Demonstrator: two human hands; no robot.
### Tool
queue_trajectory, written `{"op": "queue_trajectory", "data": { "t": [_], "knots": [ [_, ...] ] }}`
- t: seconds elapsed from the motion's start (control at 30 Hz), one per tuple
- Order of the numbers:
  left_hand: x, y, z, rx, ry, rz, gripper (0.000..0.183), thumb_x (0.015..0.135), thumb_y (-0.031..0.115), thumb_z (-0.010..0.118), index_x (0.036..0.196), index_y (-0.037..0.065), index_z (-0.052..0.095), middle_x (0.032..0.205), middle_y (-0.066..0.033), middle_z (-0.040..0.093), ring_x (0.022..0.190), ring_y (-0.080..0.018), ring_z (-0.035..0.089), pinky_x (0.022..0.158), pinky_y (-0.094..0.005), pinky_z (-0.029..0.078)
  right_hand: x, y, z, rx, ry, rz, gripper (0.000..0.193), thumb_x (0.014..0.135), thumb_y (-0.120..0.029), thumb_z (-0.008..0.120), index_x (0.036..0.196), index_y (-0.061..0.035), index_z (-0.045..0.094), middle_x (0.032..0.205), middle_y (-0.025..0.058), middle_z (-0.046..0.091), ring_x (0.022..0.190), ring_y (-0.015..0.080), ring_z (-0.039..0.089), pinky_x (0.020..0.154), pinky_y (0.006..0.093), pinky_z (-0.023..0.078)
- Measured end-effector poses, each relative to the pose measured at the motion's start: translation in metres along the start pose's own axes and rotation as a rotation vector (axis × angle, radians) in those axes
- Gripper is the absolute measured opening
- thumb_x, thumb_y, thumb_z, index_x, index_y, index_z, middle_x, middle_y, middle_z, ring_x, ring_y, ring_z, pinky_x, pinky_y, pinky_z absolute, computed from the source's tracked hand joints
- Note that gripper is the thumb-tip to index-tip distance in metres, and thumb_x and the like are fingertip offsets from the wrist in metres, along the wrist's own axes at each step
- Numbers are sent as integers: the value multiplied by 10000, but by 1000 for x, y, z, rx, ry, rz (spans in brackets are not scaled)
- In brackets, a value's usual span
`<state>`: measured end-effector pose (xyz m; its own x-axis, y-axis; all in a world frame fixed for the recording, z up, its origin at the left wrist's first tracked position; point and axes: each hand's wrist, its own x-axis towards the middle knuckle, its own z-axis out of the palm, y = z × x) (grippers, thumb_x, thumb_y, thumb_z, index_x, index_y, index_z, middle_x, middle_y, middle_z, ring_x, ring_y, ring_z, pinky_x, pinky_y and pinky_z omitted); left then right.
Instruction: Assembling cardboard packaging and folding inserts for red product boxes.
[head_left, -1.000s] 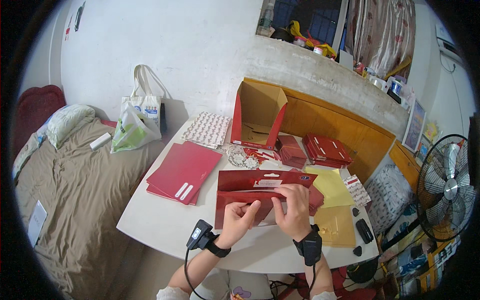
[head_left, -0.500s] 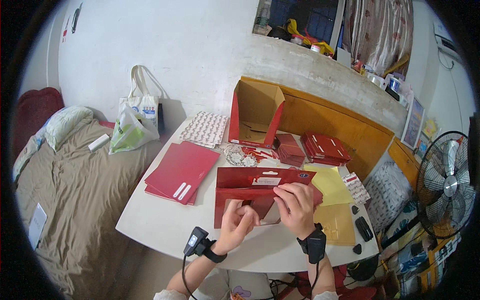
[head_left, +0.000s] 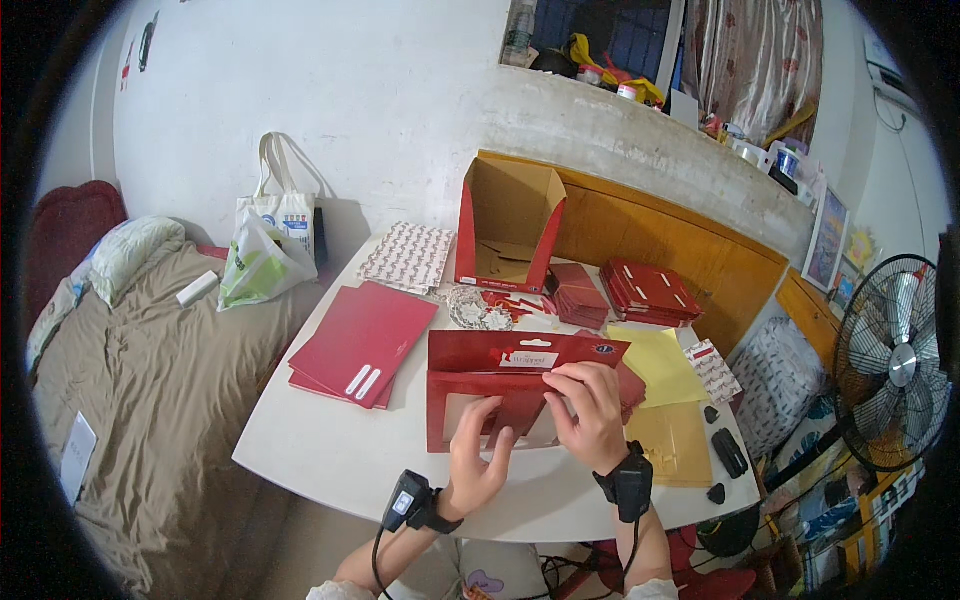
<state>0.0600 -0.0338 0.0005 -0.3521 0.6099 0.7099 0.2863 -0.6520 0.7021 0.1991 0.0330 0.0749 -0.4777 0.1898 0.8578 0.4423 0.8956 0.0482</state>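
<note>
A red cardboard packet box (head_left: 455, 384) with a hanging hole in its top panel and cut-out windows in its front stands at the near middle of the table. My right hand (head_left: 592, 415) pinches its upper front edge at the right, fingers closed. Against the front, by the left window, is my left hand (head_left: 475, 470); its fingers and thumb are spread apart, touching the box. A pale label lies on the top panel, and the box's inside is mostly hidden from here.
Flat red card sheets (head_left: 362, 340) lie on the left of the white table (head_left: 320, 455). Behind stand an open red display carton (head_left: 510, 225), patterned paper (head_left: 407, 255) and stacks of red packs (head_left: 650, 292). Yellow sheets (head_left: 655, 365) and small black items (head_left: 728, 453) are at right, beside a fan (head_left: 900, 365).
My left hand's fingers have uncurled from the window and spread apart, and the hand has shifted slightly. My right hand keeps its pinch on the box, which has barely moved.
</note>
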Motion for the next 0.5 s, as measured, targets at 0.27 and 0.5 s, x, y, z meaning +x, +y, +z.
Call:
{"op": "queue_trajectory", "data": {
  "t": [0.27,0.5],
  "knots": [
    [13,-12,11,-60,123,-18,156,840,43,603,954,-40,536,961,-99,555,728,-134,552,602,-254,454,4,0,1,58,10,-30,299,728,-20,674,1014,-61,598,989,56,588,894,239,574,779,365,447],
    [29,25,19,-668,173,-608,79,859,111,632,870,45,592,791,25,583,599,-22,486,473,-174,320,2,1,-3,54,6,-16,274,720,-22,681,987,-53,627,983,59,607,887,238,577,761,358,463]
  ]
}}
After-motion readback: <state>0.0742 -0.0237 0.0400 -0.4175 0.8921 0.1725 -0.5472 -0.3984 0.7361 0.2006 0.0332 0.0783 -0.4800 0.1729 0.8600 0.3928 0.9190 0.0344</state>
